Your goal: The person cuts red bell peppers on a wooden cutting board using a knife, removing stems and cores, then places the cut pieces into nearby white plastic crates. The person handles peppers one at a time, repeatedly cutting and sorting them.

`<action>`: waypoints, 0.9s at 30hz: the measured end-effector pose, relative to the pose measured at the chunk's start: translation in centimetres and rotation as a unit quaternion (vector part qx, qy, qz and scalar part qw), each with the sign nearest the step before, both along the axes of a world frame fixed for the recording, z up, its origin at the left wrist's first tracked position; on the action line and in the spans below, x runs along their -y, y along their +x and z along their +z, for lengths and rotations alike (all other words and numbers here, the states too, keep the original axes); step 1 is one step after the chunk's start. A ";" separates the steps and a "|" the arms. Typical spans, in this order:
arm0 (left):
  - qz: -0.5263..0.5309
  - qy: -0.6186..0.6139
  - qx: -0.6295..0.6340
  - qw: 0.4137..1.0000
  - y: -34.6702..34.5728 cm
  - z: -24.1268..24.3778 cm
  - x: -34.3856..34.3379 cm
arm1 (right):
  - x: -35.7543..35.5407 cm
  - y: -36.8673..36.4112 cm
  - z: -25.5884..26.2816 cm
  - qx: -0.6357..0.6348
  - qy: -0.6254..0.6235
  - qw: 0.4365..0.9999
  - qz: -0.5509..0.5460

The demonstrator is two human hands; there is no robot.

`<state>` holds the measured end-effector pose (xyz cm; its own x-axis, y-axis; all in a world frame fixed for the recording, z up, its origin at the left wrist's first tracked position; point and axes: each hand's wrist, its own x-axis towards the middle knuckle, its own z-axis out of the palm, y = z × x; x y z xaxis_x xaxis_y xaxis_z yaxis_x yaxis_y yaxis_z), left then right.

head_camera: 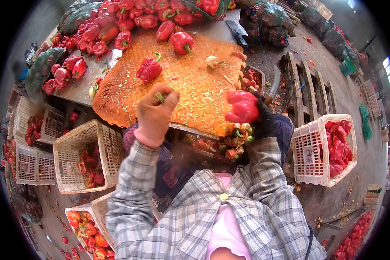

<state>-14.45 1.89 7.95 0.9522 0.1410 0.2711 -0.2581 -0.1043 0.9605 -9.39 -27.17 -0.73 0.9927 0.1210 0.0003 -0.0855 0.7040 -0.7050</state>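
My left hand (pixel 158 110), in a glove with a pink cuff, is closed with a green pepper stem (pixel 160 97) showing between the fingers. My right hand (pixel 264 117), in a black glove, holds a red bell pepper (pixel 242 107) at the right edge of an orange, seed-covered mat (pixel 195 78). A curved knife (pixel 275 81) points away beside that hand; its handle reaches the glove, but the grip on it is partly hidden. Two whole red peppers (pixel 149 69) (pixel 182 42) and a pale pepper core (pixel 213 61) lie on the mat.
Red peppers (pixel 107 26) are heaped beyond the mat, near a cleaver (pixel 236 28). Plastic crates (pixel 61 162) (pixel 308 152) with peppers stand on both sides. Cores and stems (pixel 235 149) lie below the mat's near edge. A wooden pallet (pixel 295 87) lies at right.
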 end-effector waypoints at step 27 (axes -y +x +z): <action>-0.307 -0.488 -0.016 0.817 -1.1 -6.4 2.9 | -11.0 -5.0 6.4 0.076 -0.316 0.946 -0.016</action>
